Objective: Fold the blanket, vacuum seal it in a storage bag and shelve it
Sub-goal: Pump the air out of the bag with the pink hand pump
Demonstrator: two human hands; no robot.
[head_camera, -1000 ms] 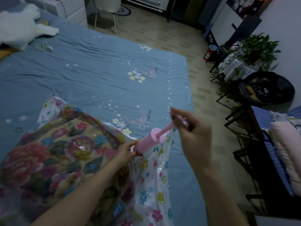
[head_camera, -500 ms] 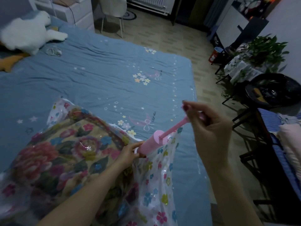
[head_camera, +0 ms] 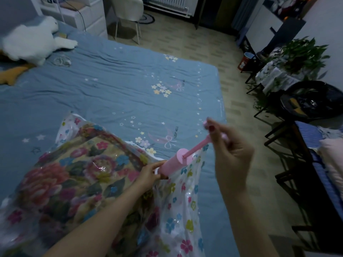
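Observation:
A folded floral blanket lies inside a clear storage bag printed with small flowers, on the blue bed. A pink hand pump stands tilted on the bag. My left hand grips the base of the pump barrel where it meets the bag. My right hand pinches the pump's handle, and the pink rod is drawn partly out of the barrel.
A white plush toy and an orange one lie at the bed's far left. A chair stands beyond the bed. To the right are plants, a black-lined bin and a rack with pink bedding.
My right hand has pulled the handle up and to the right, drawing more rod out of the barrel. The left hand has stayed on the pump base. The camera tilted slightly.

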